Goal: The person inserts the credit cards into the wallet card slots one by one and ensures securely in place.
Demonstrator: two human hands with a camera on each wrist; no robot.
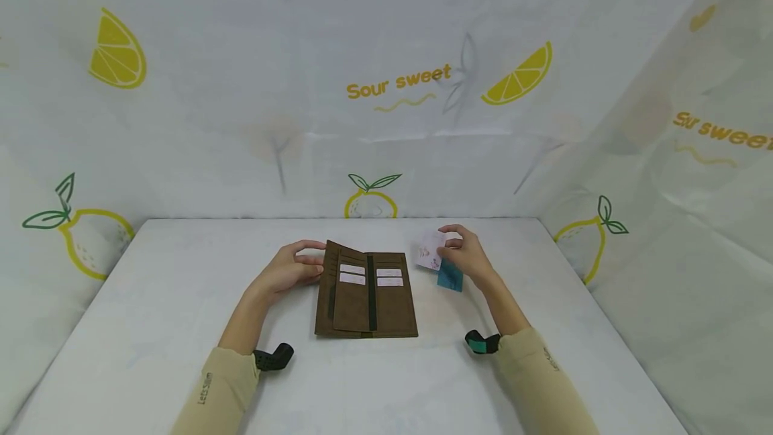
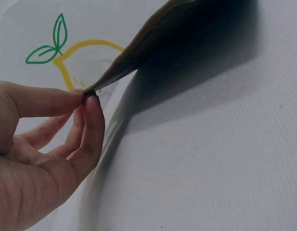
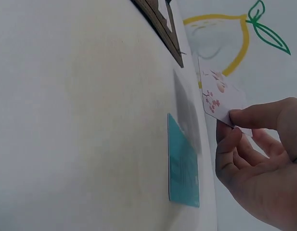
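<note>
Brown wallet [image 1: 394,307] pinched at edge by left hand [image 1: 288,270]; right hand [image 1: 470,258] pinches floral card [image 1: 429,252] near teal card [image 1: 449,277].

Left grip [image 1: 292,266] holding open brown wallet [image 1: 351,306] by edge; right grip [image 1: 468,255] holding floral card [image 1: 428,254] beside blue card [image 1: 449,278].

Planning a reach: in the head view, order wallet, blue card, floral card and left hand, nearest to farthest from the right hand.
1. Floral card: pinched in the right hand.
2. Blue card: lying toward the wearer.
3. Wallet: left of both cards.
4. Left hand: at the wallet's left edge.
</note>
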